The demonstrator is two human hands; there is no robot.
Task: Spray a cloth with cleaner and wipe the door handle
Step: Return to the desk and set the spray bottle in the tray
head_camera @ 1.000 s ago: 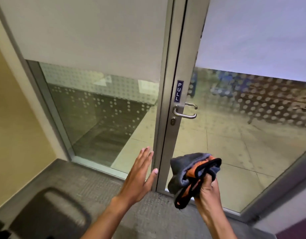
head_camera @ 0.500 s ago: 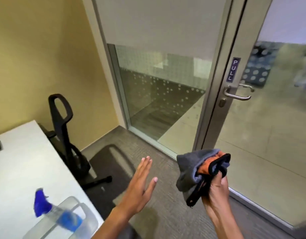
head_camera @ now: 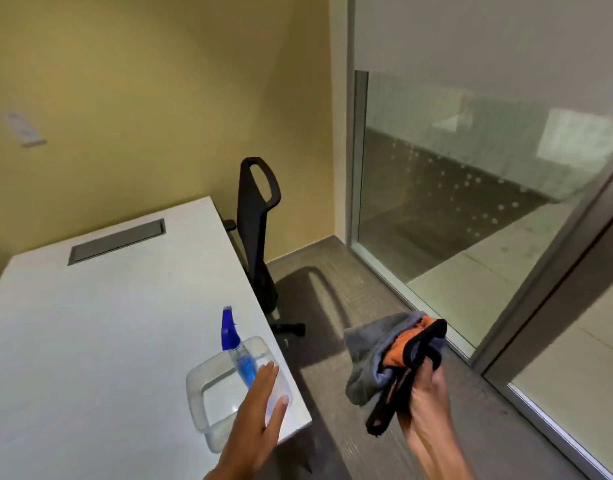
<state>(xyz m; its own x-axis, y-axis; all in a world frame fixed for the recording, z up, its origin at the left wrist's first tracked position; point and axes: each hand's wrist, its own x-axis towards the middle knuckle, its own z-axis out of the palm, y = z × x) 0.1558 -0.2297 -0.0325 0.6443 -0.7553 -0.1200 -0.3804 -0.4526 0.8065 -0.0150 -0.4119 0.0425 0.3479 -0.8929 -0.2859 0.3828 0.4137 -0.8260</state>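
My right hand (head_camera: 424, 407) grips a bunched grey and orange cloth with black trim (head_camera: 388, 351) at lower centre right. A clear spray bottle with a blue nozzle (head_camera: 236, 348) lies in a clear plastic tray (head_camera: 201, 403) at the near right corner of the white table. My left hand (head_camera: 260, 417) hovers flat and open over the tray, its fingertips just short of the bottle. The door handle is out of view; only the door's frame (head_camera: 554, 306) shows at the right edge.
The white table (head_camera: 107, 323) fills the lower left, with a grey cable slot (head_camera: 118, 240) near its far edge. A black office chair (head_camera: 258, 230) stands between the table and the glass wall (head_camera: 471, 188). Grey carpet lies below my hands.
The view has swung left from the door to the table. The handle has left the frame and the tray with the bottle has come under my left hand. My right hand still holds the cloth.
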